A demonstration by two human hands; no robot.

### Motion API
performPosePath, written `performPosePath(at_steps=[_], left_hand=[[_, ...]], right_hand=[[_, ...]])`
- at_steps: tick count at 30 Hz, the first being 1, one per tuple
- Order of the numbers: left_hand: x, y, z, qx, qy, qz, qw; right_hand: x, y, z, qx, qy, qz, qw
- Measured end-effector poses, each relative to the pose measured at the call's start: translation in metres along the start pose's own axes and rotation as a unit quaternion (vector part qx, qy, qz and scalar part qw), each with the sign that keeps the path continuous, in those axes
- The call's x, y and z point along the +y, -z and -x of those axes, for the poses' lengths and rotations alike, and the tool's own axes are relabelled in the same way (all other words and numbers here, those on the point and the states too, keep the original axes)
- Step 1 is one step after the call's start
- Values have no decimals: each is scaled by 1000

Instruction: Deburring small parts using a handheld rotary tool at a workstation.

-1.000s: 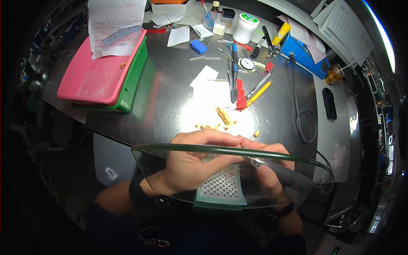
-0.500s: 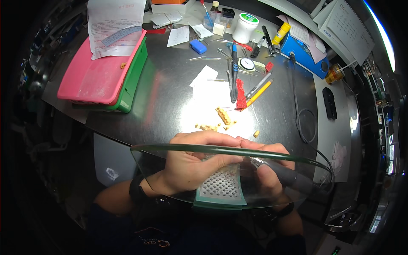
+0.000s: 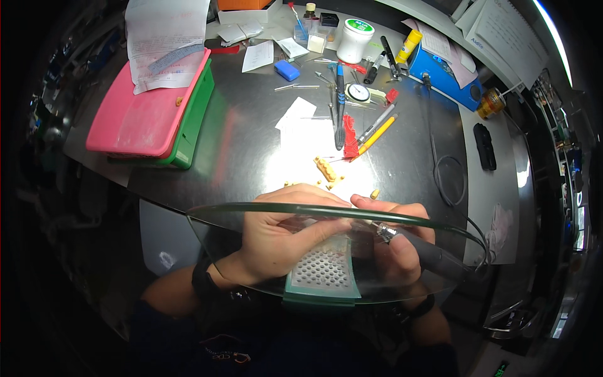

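Under a clear shield (image 3: 295, 208), my two hands meet close together. My left hand (image 3: 270, 245) is closed, its thumb and fingers pinched; what they hold is hidden. A grey rotary handpiece (image 3: 430, 256) with a shiny metal nose is gripped in my right hand (image 3: 402, 248), its tip pointing left at the left fingertips. Beneath the hands lies a perforated plate with a green frame (image 3: 323, 273). Just beyond the shield, a yellowish dental model piece (image 3: 325, 169) rests on the lit bench, with several smaller bits around it. One tooth-shaped piece (image 3: 375, 194) lies nearer my right hand.
A pink tray (image 3: 135, 119) sits over a green basket (image 3: 200, 103) at left, with papers on it. Farther back are a white tub (image 3: 355, 41), a dial gauge (image 3: 358, 92), brushes and pens. A blue control box (image 3: 447, 78) stands at right; a cable (image 3: 433, 132) loops down the bench.
The whole view has shifted slightly. The handpiece has drawn a little away from the left fingertips, and more of its metal nose shows. Both hands keep their grip.
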State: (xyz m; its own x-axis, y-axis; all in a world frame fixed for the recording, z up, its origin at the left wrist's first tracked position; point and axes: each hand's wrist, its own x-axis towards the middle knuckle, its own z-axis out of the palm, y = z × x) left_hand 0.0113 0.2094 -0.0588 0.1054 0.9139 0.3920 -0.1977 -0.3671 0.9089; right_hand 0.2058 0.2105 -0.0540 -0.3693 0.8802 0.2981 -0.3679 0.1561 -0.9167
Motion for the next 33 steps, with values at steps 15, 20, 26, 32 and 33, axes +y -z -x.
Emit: performPosePath(at_steps=[15,20,26,32,33], left_hand=[[0,2,1,-3,-3,5,1000],[-3,9,-1,-67,-55,-50,995],[8,-4,5,35,117,80,989],[3,-2,6,15,106,70,992],[3,-2,6,15,107,70,992]], right_hand=[[-6,-6,2,2,-6,-2,1000],[-8,-6,1,-3,-22,0,1000],[-7,-7,0,-2,-44,-8,999],[-7,-9,-1,-13,-25,24,999],[-7,-9,-1,-12,-26,24,999]])
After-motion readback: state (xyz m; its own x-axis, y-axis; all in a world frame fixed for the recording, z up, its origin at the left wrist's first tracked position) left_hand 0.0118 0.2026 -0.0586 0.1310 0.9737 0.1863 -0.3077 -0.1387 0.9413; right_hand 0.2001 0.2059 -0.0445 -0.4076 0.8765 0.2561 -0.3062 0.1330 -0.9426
